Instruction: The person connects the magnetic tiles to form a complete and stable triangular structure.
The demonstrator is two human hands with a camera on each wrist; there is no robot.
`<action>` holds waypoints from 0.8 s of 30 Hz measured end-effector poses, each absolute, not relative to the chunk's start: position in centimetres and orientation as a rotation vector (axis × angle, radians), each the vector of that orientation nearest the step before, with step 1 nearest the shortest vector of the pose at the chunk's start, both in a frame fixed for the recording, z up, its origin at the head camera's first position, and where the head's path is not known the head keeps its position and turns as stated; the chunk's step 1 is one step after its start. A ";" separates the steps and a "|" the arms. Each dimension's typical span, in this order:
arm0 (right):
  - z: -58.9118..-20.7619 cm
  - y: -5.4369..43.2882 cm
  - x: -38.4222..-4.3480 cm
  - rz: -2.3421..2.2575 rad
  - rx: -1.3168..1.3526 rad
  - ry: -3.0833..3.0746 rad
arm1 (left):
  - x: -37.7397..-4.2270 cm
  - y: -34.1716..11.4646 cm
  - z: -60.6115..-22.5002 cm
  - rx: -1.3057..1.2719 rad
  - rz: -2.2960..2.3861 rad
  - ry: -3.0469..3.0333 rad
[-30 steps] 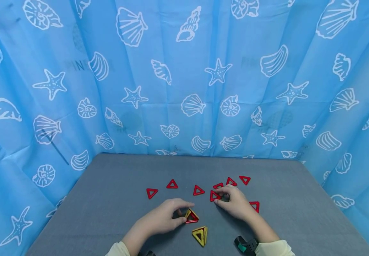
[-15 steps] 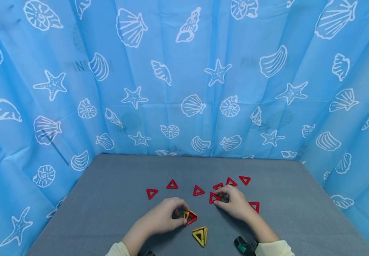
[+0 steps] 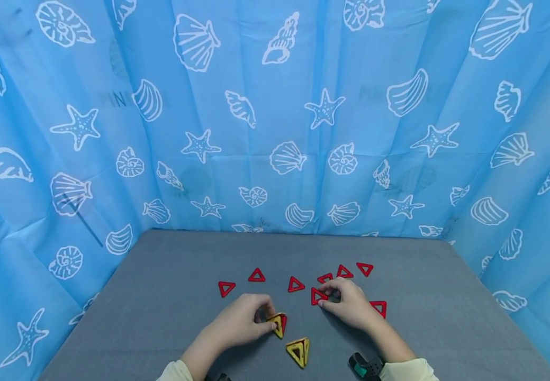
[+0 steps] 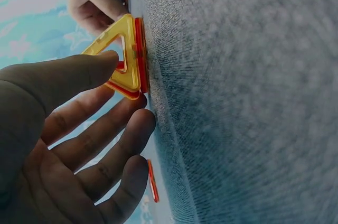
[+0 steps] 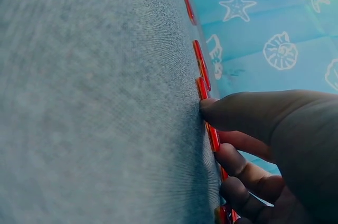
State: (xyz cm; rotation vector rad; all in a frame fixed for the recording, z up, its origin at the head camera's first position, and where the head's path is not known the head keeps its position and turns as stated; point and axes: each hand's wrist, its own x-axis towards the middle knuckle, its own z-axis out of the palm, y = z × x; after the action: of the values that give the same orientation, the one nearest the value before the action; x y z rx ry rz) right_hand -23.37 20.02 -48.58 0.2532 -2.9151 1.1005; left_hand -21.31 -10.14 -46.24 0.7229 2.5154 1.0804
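Note:
In the head view my left hand (image 3: 241, 324) holds a small pyramid of red and yellow triangular magnetic tiles (image 3: 282, 327), thumb on a yellow face. The left wrist view shows that thumb against the yellow tile (image 4: 133, 63), a red tile edge behind it, and the other fingers spread. Just nearer and to the right stands a second yellow and red pyramid (image 3: 301, 361). My right hand (image 3: 351, 304) pinches a flat red triangular tile (image 3: 314, 297) at the table surface; its thin edge (image 5: 214, 138) shows between thumb and fingers in the right wrist view.
More red triangular tiles lie flat on the grey table (image 3: 184, 264): one (image 3: 290, 284) between the hands, two to the left, several behind and beside the right hand. A black and green device (image 3: 360, 365) is by the right wrist. A blue shell-print curtain (image 3: 255, 174) borders the table.
My left hand has drawn its pyramid a little to the left and turned it, so a yellow face now shows where red did. My right hand's tile has shifted slightly left and nearer.

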 end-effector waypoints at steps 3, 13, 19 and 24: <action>-48.7 20.0 -23.4 1.092 0.258 -2.926 | -21.3 -10.2 -46.4 0.735 1.086 2.514; -48.6 20.3 -23.5 1.150 0.358 -2.918 | -21.3 -10.2 -46.4 0.721 1.059 2.550; -48.4 20.2 -23.4 1.236 0.427 -2.914 | -21.3 -10.1 -46.4 0.707 1.029 2.582; -48.3 19.9 -23.3 1.270 0.459 -2.950 | -21.3 -10.1 -46.4 0.703 1.023 2.586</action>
State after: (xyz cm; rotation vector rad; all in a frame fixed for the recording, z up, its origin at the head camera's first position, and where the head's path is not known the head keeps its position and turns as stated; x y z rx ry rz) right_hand -23.30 19.86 -48.32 0.4592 -2.9505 1.2701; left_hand -21.26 -10.05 -46.39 0.7028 2.5862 1.0232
